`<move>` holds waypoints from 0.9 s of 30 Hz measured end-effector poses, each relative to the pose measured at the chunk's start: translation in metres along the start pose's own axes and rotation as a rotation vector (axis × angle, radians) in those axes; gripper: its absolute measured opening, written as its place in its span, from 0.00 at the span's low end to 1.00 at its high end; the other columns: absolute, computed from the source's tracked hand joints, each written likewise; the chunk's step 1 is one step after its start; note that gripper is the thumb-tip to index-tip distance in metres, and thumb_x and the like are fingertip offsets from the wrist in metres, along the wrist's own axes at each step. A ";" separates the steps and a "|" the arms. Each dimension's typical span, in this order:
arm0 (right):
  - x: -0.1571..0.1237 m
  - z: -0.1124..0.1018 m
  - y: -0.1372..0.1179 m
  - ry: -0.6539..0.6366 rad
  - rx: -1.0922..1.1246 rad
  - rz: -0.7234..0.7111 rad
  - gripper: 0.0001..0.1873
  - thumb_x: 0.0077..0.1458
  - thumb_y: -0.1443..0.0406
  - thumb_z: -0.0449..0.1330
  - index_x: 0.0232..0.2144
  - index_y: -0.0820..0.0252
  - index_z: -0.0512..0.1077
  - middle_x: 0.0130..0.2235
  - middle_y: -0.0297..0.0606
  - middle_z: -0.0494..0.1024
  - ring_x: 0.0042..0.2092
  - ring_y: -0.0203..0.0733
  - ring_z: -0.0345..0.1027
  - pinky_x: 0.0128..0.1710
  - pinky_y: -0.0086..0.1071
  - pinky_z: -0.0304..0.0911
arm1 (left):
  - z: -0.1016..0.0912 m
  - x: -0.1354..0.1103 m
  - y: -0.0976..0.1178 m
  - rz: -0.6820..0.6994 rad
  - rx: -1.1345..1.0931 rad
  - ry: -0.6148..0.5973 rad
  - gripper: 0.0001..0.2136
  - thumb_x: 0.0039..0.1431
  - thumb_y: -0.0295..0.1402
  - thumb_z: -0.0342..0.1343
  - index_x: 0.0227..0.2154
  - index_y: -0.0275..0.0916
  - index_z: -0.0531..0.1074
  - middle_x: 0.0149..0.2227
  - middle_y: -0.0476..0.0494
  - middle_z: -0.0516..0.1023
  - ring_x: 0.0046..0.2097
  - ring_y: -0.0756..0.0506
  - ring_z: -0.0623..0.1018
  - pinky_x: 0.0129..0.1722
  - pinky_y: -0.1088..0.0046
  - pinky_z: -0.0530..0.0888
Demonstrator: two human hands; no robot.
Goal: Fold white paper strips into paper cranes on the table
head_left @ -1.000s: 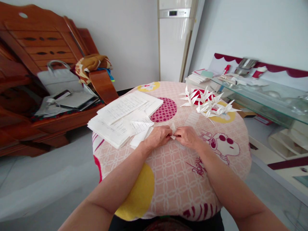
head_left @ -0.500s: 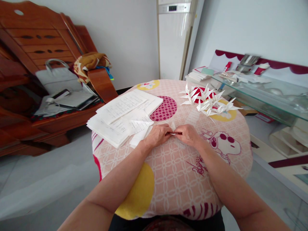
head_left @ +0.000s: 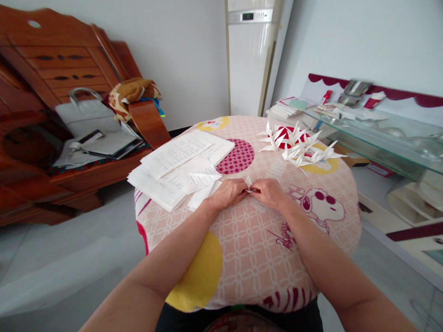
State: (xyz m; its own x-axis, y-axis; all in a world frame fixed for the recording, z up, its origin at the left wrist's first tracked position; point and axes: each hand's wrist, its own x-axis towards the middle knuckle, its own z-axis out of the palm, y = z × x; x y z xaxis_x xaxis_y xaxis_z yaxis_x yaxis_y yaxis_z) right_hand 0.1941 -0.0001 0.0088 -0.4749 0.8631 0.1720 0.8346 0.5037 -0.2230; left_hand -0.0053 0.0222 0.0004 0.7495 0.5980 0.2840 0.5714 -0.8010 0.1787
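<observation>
Between my two hands, over the middle of the table, is a small folded piece of white paper [head_left: 248, 180]; its pointed tip shows above the fingers and the rest is covered. My left hand [head_left: 229, 192] pinches it from the left, fingers closed. From the right, my right hand [head_left: 269, 192] pinches it too, with the fingertips of both hands almost touching. Beside my left wrist lie loose white sheets [head_left: 200, 196], part of a spread pile of written paper [head_left: 166, 177]. Several folded white paper cranes [head_left: 299, 146] stand grouped at the far right of the table.
A patterned pink cloth [head_left: 249, 258] covers the round table. On the right is a glass shelf [head_left: 387, 133] with cups and papers. A wooden bench [head_left: 69, 60] at the left holds a grey bag [head_left: 81, 113]. Behind stands a tall white air conditioner [head_left: 247, 64].
Both hands stay at the same spot, still pinching the folded paper, with only slight finger movement. The camera view has shifted a little.
</observation>
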 end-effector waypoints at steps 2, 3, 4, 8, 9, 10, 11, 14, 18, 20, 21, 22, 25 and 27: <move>0.000 0.000 0.000 -0.008 -0.007 -0.002 0.08 0.61 0.65 0.62 0.35 0.62 0.81 0.35 0.43 0.83 0.37 0.43 0.74 0.36 0.32 0.56 | 0.000 0.000 -0.001 -0.004 -0.011 0.020 0.07 0.65 0.30 0.55 0.37 0.36 0.78 0.33 0.43 0.79 0.36 0.47 0.78 0.35 0.74 0.68; 0.000 -0.001 -0.001 -0.015 -0.022 -0.005 0.08 0.62 0.65 0.61 0.35 0.62 0.81 0.35 0.43 0.83 0.37 0.43 0.75 0.36 0.32 0.56 | 0.000 0.000 -0.002 -0.010 -0.020 0.032 0.07 0.65 0.30 0.55 0.36 0.36 0.78 0.33 0.44 0.79 0.36 0.47 0.78 0.35 0.74 0.68; 0.000 -0.001 -0.002 -0.024 -0.042 -0.012 0.09 0.62 0.65 0.61 0.35 0.62 0.81 0.36 0.44 0.83 0.38 0.44 0.75 0.36 0.32 0.56 | 0.000 0.000 -0.002 -0.015 -0.033 0.041 0.07 0.65 0.30 0.55 0.36 0.36 0.78 0.33 0.44 0.79 0.35 0.47 0.78 0.35 0.74 0.68; 0.001 -0.001 -0.006 -0.072 -0.119 -0.034 0.12 0.64 0.65 0.58 0.36 0.64 0.80 0.39 0.47 0.83 0.40 0.46 0.76 0.38 0.33 0.58 | -0.001 -0.001 -0.004 -0.021 -0.090 0.046 0.07 0.65 0.30 0.56 0.35 0.36 0.79 0.32 0.45 0.80 0.35 0.48 0.78 0.35 0.74 0.68; 0.001 -0.001 -0.006 -0.082 -0.129 -0.036 0.12 0.65 0.65 0.57 0.37 0.64 0.80 0.39 0.47 0.83 0.40 0.46 0.76 0.39 0.33 0.58 | -0.001 -0.001 -0.004 -0.023 -0.099 0.044 0.07 0.65 0.29 0.56 0.35 0.36 0.79 0.33 0.45 0.80 0.35 0.48 0.78 0.35 0.74 0.68; 0.001 -0.001 -0.007 -0.089 -0.135 -0.037 0.12 0.65 0.66 0.56 0.38 0.64 0.80 0.40 0.48 0.83 0.41 0.46 0.76 0.39 0.33 0.58 | -0.001 -0.001 -0.003 -0.028 -0.107 0.044 0.07 0.65 0.29 0.56 0.35 0.36 0.79 0.33 0.45 0.80 0.35 0.48 0.78 0.35 0.74 0.68; 0.001 -0.001 -0.008 -0.092 -0.140 -0.037 0.13 0.65 0.66 0.56 0.39 0.64 0.80 0.40 0.48 0.83 0.41 0.46 0.76 0.40 0.33 0.59 | -0.001 0.000 -0.003 -0.038 -0.115 0.045 0.07 0.64 0.28 0.56 0.34 0.36 0.79 0.33 0.44 0.80 0.35 0.48 0.78 0.35 0.74 0.68; 0.000 -0.002 -0.010 -0.087 -0.143 -0.041 0.13 0.65 0.66 0.55 0.39 0.64 0.80 0.39 0.48 0.83 0.41 0.46 0.76 0.39 0.34 0.58 | -0.003 -0.001 0.000 -0.089 -0.160 0.049 0.07 0.62 0.27 0.57 0.32 0.37 0.79 0.32 0.45 0.80 0.34 0.48 0.77 0.35 0.75 0.68; -0.002 -0.008 -0.014 -0.109 -0.121 -0.068 0.11 0.63 0.67 0.58 0.35 0.64 0.81 0.38 0.48 0.84 0.39 0.46 0.75 0.37 0.34 0.57 | -0.009 -0.003 0.004 -0.127 -0.255 0.021 0.07 0.60 0.26 0.57 0.30 0.37 0.79 0.29 0.47 0.79 0.32 0.50 0.76 0.33 0.76 0.68; -0.003 -0.010 -0.015 -0.129 -0.105 -0.080 0.11 0.62 0.67 0.59 0.33 0.63 0.81 0.36 0.47 0.84 0.37 0.44 0.74 0.36 0.34 0.56 | -0.011 -0.005 0.005 -0.137 -0.297 -0.003 0.07 0.61 0.27 0.57 0.29 0.37 0.79 0.29 0.47 0.79 0.31 0.50 0.76 0.32 0.77 0.67; -0.003 -0.011 -0.015 -0.134 -0.097 -0.084 0.11 0.61 0.67 0.59 0.32 0.63 0.81 0.35 0.46 0.84 0.36 0.44 0.74 0.36 0.33 0.55 | -0.012 -0.005 0.005 -0.139 -0.311 -0.015 0.07 0.60 0.27 0.57 0.29 0.37 0.79 0.28 0.47 0.79 0.31 0.50 0.76 0.32 0.77 0.67; -0.003 -0.011 -0.015 -0.136 -0.089 -0.089 0.10 0.61 0.68 0.60 0.31 0.63 0.81 0.34 0.46 0.83 0.35 0.43 0.73 0.35 0.33 0.55 | -0.013 -0.005 0.005 -0.140 -0.323 -0.026 0.07 0.60 0.27 0.57 0.28 0.37 0.78 0.28 0.47 0.79 0.31 0.50 0.76 0.32 0.77 0.67; -0.003 -0.011 -0.013 -0.125 -0.050 -0.095 0.10 0.59 0.68 0.60 0.28 0.63 0.80 0.31 0.44 0.82 0.33 0.41 0.70 0.34 0.33 0.52 | -0.012 -0.005 0.004 -0.150 -0.344 -0.043 0.06 0.59 0.26 0.58 0.28 0.36 0.78 0.28 0.47 0.80 0.31 0.51 0.76 0.32 0.77 0.66; -0.003 -0.010 -0.012 -0.113 0.001 -0.081 0.11 0.58 0.68 0.61 0.25 0.63 0.78 0.28 0.41 0.80 0.30 0.39 0.67 0.32 0.33 0.50 | -0.012 -0.004 0.004 -0.174 -0.339 -0.044 0.05 0.59 0.26 0.59 0.29 0.36 0.78 0.28 0.47 0.80 0.31 0.51 0.76 0.32 0.77 0.66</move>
State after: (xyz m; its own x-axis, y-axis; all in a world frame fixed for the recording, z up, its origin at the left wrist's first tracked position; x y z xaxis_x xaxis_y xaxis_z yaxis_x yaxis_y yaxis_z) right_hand 0.1883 -0.0094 0.0206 -0.5691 0.8183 0.0803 0.7921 0.5718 -0.2136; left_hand -0.0100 0.0159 0.0114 0.6693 0.7203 0.1826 0.5536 -0.6472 0.5241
